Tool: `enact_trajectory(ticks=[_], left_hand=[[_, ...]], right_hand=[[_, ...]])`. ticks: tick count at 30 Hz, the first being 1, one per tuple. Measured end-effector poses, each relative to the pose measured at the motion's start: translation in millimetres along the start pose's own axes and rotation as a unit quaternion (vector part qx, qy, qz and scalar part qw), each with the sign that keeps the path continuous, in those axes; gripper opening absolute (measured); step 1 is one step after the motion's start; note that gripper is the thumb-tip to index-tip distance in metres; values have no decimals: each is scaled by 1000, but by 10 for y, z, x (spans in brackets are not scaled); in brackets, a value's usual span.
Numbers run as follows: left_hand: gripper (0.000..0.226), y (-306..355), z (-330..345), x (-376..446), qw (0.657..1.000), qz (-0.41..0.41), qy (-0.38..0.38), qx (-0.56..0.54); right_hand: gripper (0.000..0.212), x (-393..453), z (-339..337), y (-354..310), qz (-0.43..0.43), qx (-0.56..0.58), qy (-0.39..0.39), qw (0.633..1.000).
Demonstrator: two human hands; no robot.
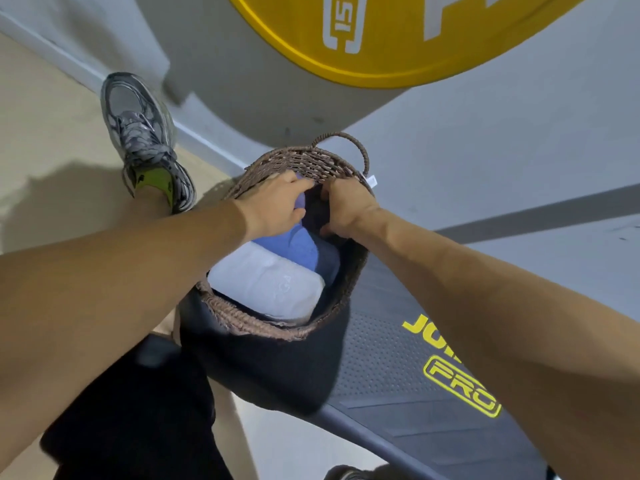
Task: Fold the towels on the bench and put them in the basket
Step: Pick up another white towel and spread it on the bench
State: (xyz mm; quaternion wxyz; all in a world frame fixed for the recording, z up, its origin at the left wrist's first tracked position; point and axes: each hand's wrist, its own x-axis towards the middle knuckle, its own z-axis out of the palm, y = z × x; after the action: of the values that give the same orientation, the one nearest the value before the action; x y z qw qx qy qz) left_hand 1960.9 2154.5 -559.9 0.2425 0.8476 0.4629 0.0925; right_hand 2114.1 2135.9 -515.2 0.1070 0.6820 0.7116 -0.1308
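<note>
One woven brown basket stands in the middle of the frame, on the near end of a dark bench. Its mouth opens toward the camera and it has one loop handle at the far rim. Inside it three towels show: one white towel nearest the lower rim, one blue towel above it, and one dark navy towel at the right side of these. The white towel is folded into a thick pad, and its long axis runs from the left side of the basket toward the lower right. The blue towel lies partly on the white one and reaches up toward the far rim.

Two bare hands are in the basket. The left hand has its fingers curled over the upper end of the blue towel and grips it. The right hand is curled at the right part of the rim, in the dark inside; I cannot tell if it grasps the navy towel, the rim, or nothing.

The bench has a perforated dark surface with yellow letters at the lower right. The floor is beige at the left side, and a grey wall stands behind. One yellow weight plate is at the top of the frame. One grey running shoe is at the upper left.
</note>
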Motion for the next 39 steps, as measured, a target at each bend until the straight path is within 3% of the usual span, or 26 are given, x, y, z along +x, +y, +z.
enact_trajectory(ticks=[2,4,8,12,14,16,19,21,23,27,29,32,36,39], left_hand=[[45,52,-43,30,999,-22,-40,4],[43,138,-119,23,998,-45,-52,6],[31,496,-123,-216,998,-21,59,22],[15,1415,39,-602,985,82,135,-71],[12,1998,226,-780,980,137,91,-111],[10,2567,512,-933,974,186,0,-127],[12,3303,1016,-1104,958,232,-123,-118],[18,3691,1345,-1181,947,261,-161,-95],[26,4021,1650,-1233,941,279,-172,-90],[49,4550,2114,-1270,942,243,-161,-165],[59,4728,2290,-1222,949,201,-132,-203],[70,4812,2552,-1107,962,160,-129,-178],[49,4724,2777,-1012,965,162,-165,-123],[22,4658,2771,-953,964,153,-164,-144]], right_hand=[[55,-197,-85,85,-3,23,21,1000],[42,-509,-186,261,-6,115,87,990],[23,-1496,-340,845,43,294,192,935],[20,-2590,-279,1637,129,321,183,920],[18,-3111,-153,1994,176,336,165,910],[17,-3578,11,2289,212,331,143,908],[19,-4148,306,2640,253,270,133,920],[23,-4461,508,2809,287,221,156,919],[31,-4707,708,2974,326,196,145,914],[62,-4906,1090,3191,393,233,-4,889],[59,-4870,1245,3249,390,275,-13,879],[37,-4783,1385,3401,376,292,32,879],[10,-4767,1416,3653,365,344,62,863],[13,-4818,1428,3755,347,411,127,833]])
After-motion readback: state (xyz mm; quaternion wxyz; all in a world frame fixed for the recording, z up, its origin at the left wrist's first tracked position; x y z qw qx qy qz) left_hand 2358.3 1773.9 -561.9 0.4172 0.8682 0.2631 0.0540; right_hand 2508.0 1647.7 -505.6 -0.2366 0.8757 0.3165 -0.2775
